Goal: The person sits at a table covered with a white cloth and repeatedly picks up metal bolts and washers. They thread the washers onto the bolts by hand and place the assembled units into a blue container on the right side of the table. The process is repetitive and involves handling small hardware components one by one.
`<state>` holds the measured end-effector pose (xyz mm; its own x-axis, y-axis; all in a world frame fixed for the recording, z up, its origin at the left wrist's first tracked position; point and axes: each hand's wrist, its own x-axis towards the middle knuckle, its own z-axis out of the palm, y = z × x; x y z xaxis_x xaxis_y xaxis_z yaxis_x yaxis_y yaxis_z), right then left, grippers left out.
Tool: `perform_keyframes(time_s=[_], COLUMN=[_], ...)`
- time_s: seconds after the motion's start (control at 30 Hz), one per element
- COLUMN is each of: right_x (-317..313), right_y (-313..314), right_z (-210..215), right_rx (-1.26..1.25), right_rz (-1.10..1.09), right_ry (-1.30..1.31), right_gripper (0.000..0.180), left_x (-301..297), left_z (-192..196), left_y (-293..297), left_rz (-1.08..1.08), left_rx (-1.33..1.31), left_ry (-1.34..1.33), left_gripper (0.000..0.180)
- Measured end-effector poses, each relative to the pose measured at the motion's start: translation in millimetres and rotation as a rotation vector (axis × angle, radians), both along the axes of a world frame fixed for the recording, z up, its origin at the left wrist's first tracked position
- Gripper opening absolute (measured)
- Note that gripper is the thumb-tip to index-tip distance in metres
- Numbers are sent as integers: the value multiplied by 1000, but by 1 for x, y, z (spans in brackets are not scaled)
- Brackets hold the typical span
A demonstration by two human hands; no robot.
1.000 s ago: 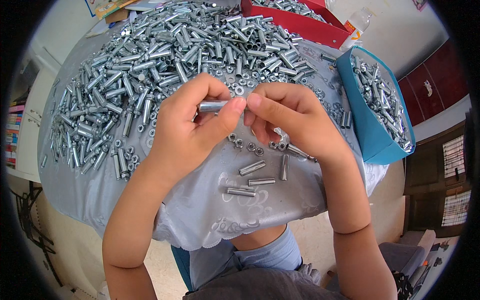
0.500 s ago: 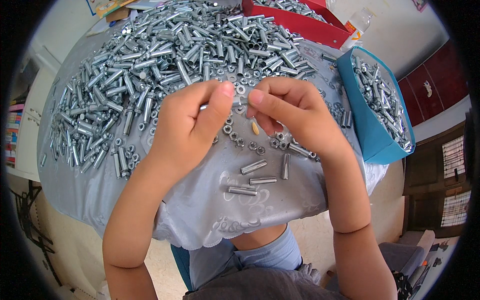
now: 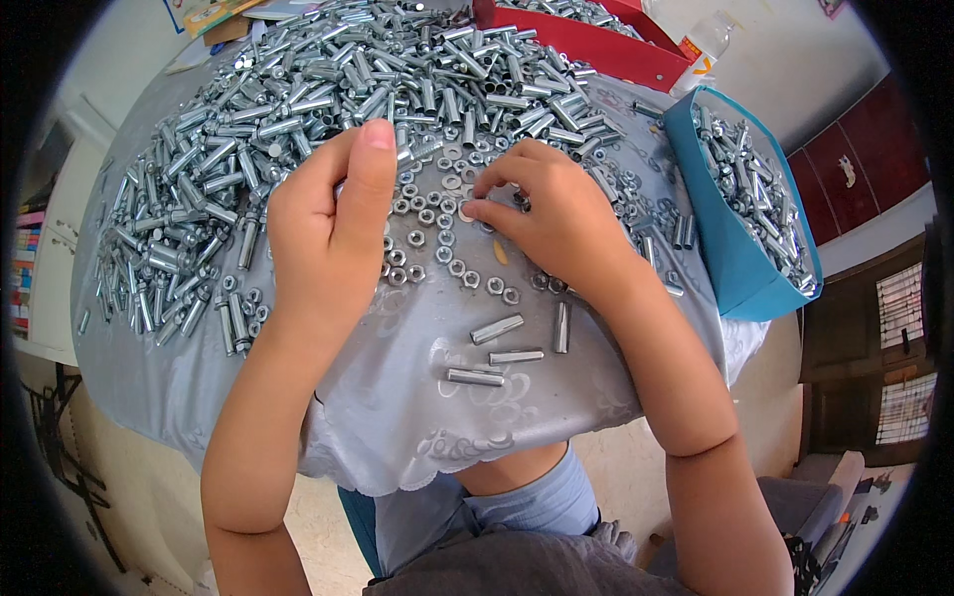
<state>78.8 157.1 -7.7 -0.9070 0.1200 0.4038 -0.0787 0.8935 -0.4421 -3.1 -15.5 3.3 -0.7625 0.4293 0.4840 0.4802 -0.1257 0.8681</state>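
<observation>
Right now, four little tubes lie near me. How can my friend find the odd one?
Start at the big metal pile on the grey tablecloth. Nearest the front edge, four small tubes lie grouped. Pick the rightmost tube: it points away from you, while its neighbours lie more crosswise.

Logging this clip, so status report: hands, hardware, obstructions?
Left hand curled, apparently gripping a metal piece. Right hand over loose nuts and washers, thumb and forefinger apart. Heaped metal sleeves crowd beyond both hands.

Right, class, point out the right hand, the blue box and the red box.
Right hand (image 3: 556, 197), head view: its back.
Blue box (image 3: 717, 240), head view: outer wall.
Red box (image 3: 606, 52), head view: outer wall.
</observation>
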Motion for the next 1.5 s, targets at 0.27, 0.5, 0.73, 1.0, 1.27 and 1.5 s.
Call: perform_keyframes(time_s=[0.27,0.5,0.73,1.0,1.27,1.5], right_x=[1,2,4,6,8,4], right_y=[-3,-7,1,-12,-6,-7], right_z=[-3,3,13,24,31,23], right_rx=[9,-74,-529,-980,-1093,-885], right_rz=[70,64,54,214,244,232], right_ry=[75,-17,23,-49,-136,131], right_gripper=[16,14,13,15,18,16], left_x=[-1,-4,-13,-3,-1,-6], left_z=[-2,-7,-6,-6,-6,-7], left_y=[3,6,9,8,8,13], left_rz=[31,26,37,-175,-322,-410], left_rx=[-50,-81,7,-221,-126,-60], left_ry=[-10,-43,-233,-298,-383,-425], left_gripper=[32,34,38,39,36,36])
